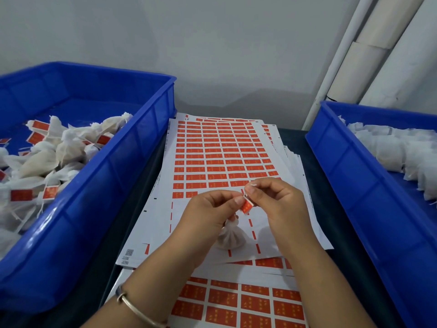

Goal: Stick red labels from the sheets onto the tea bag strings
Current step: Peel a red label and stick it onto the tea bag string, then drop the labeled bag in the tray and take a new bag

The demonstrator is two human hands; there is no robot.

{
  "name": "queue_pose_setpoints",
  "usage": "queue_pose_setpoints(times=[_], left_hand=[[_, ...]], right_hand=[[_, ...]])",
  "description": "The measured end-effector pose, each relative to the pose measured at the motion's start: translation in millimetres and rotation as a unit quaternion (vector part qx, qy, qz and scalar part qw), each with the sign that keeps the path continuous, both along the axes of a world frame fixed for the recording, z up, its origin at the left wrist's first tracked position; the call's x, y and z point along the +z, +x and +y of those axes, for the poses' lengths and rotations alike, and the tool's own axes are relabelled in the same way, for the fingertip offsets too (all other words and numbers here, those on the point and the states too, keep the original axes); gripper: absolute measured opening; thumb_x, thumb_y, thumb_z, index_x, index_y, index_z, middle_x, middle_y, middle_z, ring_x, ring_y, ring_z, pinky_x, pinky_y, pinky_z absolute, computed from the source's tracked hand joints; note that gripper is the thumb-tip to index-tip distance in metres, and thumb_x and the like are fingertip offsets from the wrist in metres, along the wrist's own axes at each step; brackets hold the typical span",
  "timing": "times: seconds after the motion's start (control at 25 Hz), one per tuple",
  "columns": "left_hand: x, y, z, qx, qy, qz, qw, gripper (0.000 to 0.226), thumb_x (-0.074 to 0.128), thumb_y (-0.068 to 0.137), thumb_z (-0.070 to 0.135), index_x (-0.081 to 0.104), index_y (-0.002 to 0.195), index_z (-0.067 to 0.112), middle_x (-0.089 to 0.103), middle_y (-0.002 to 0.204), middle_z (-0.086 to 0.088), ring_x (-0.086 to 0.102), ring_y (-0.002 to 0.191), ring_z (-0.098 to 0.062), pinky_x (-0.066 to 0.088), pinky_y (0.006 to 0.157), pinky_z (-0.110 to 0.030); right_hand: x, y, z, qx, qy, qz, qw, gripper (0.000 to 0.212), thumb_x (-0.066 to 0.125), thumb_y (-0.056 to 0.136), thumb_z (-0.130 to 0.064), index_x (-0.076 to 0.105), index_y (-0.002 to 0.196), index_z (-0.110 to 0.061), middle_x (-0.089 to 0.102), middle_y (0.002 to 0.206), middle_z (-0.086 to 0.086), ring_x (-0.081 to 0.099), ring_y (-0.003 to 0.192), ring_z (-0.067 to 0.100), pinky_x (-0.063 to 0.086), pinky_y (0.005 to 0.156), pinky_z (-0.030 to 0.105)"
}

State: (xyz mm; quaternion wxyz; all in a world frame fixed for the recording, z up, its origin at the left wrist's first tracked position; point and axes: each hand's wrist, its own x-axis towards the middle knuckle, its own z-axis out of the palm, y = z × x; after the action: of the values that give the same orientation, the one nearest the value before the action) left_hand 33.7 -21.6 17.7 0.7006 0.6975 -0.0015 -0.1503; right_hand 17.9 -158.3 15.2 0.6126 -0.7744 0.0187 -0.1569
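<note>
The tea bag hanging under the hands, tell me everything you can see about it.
The tea bag is a small white pouch of thin, gauzy fabric, gathered at the neck and bulging at the bottom with pale filling. It hangs upright below the left hand, just over the peeled part of the top label sheet. Its string cannot be made out. Above it, the left hand and right hand pinch a red label with faint gold print.

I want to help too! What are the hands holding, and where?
Both the left hand and right hand pinch a red label by its top edge; a tea bag hangs beneath.
</note>
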Motion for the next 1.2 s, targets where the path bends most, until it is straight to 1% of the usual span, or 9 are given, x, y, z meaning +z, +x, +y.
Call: queue_pose_setpoints(times=[0.16,0.32,0.44,0.56,0.68,0.8,1.0,1.12,1.2], left_hand=[[-3.6,2.9,0.5,0.017,0.030,-0.021,0.999,0.014,0.058,0.087,0.032,0.069,0.080,0.027,0.068,0.069,0.014,0.063,0.074,-0.010,0.049,0.064,-0.017],[-1.9,8.5,9.9,0.005,0.030,-0.056,0.998,0.013,0.060,0.087,0.032,0.070,0.081,0.026,0.070,0.077,0.015,0.066,0.078,-0.006,0.049,0.069,-0.018],[1.6,12.2,16.4,-0.032,0.136,-0.129,0.982,0.009,0.064,0.085,0.032,0.066,0.077,0.029,0.067,0.071,0.020,0.062,0.070,0.005,0.045,0.055,-0.008],[6.3,11.0,17.6,-0.039,0.230,-0.188,0.954,0.010,0.064,0.085,0.035,0.061,0.075,0.033,0.064,0.070,0.019,0.060,0.068,0.004,0.044,0.058,-0.008],[18.6,8.6,21.5,-0.002,0.242,-0.205,0.948,0.011,0.063,0.085,0.033,0.059,0.075,0.034,0.061,0.073,0.022,0.059,0.070,0.004,0.043,0.064,-0.009],[44.8,7.0,31.2,0.035,0.253,-0.223,0.941,0.011,0.063,0.086,0.031,0.059,0.075,0.033,0.061,0.070,0.017,0.059,0.067,0.004,0.041,0.058,-0.008],[108.8,14.3,82.4,0.180,0.226,-0.323,0.901,0.016,0.063,0.087,0.025,0.057,0.073,0.032,0.065,0.067,0.015,0.061,0.064,0.007,0.046,0.054,-0.004],[148.2,38.5,129.6,0.251,0.170,-0.353,0.885,0.017,0.066,0.084,0.016,0.060,0.071,0.025,0.070,0.064,0.008,0.068,0.066,-0.004,0.056,0.069,-0.021],[167.5,63.7,160.0,0.285,0.202,-0.348,0.870,0.017,0.064,0.082,0.011,0.059,0.068,0.021,0.070,0.065,0.002,0.070,0.067,-0.011,0.058,0.073,-0.036]], right_hand=[[2.1,-0.7,2.5,0.045,-0.018,0.013,0.999,0.025,0.074,0.076,-0.027,0.061,0.096,-0.034,0.070,0.081,-0.013,0.068,0.083,0.005,0.054,0.073,0.015],[1.8,0.9,3.4,0.032,0.012,0.025,0.999,0.047,0.074,0.064,-0.041,0.054,0.106,-0.040,0.073,0.085,-0.010,0.069,0.085,0.006,0.054,0.077,0.020],[-4.5,2.8,4.5,0.015,0.039,0.039,0.998,0.050,0.073,0.065,-0.037,0.049,0.108,-0.044,0.072,0.085,-0.013,0.068,0.086,0.002,0.053,0.081,0.023],[-10.6,4.7,6.4,0.024,0.074,0.038,0.996,0.043,0.071,0.071,-0.036,0.051,0.108,-0.043,0.072,0.087,-0.015,0.068,0.087,0.002,0.052,0.084,0.028],[-13.5,5.9,6.5,0.036,0.123,0.037,0.991,0.047,0.066,0.064,-0.053,0.055,0.108,-0.042,0.072,0.090,-0.017,0.070,0.086,0.006,0.054,0.075,0.024],[-19.2,8.9,6.6,0.042,0.168,0.062,0.983,0.051,0.061,0.066,-0.058,0.055,0.113,-0.039,0.073,0.090,-0.001,0.071,0.085,0.018,0.055,0.076,0.027],[-30.8,13.8,9.7,0.033,0.113,0.104,0.988,0.040,0.051,0.074,-0.058,0.052,0.111,-0.043,0.074,0.089,-0.007,0.071,0.083,0.011,0.052,0.069,0.023],[-34.1,15.6,8.3,0.040,0.093,0.107,0.989,0.024,0.049,0.086,-0.048,0.053,0.109,-0.042,0.074,0.086,-0.006,0.071,0.081,0.012,0.052,0.071,0.024],[-35.7,15.9,9.0,0.055,0.066,0.109,0.990,0.019,0.048,0.093,-0.039,0.053,0.112,-0.037,0.074,0.083,-0.007,0.070,0.079,0.011,0.052,0.067,0.019]])
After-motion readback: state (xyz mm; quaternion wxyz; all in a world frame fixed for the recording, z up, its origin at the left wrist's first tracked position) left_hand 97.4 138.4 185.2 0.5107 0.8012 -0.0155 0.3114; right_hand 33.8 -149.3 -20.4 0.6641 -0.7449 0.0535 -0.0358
